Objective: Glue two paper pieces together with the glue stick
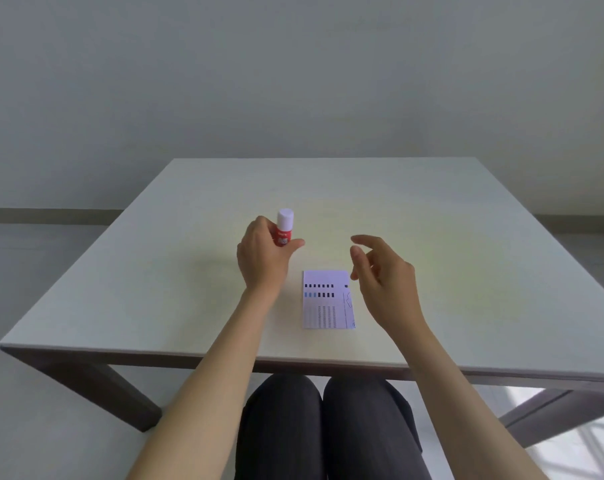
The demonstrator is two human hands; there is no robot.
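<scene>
A red glue stick [283,230] with a white cap stands upright in my left hand [262,258], whose fingers and thumb wrap its red body above the table. A white printed paper [328,299] with rows of black and blue squares lies flat on the table, just right of my left wrist. It looks like two pieces overlapping, with a narrow strip along its right edge. My right hand [383,271] hovers over the paper's right side with fingers apart and curled, holding nothing.
The pale square table [155,271] has dark legs and its front edge lies close to me. My knees in dark trousers [328,427] show below that edge. A plain wall stands behind the table.
</scene>
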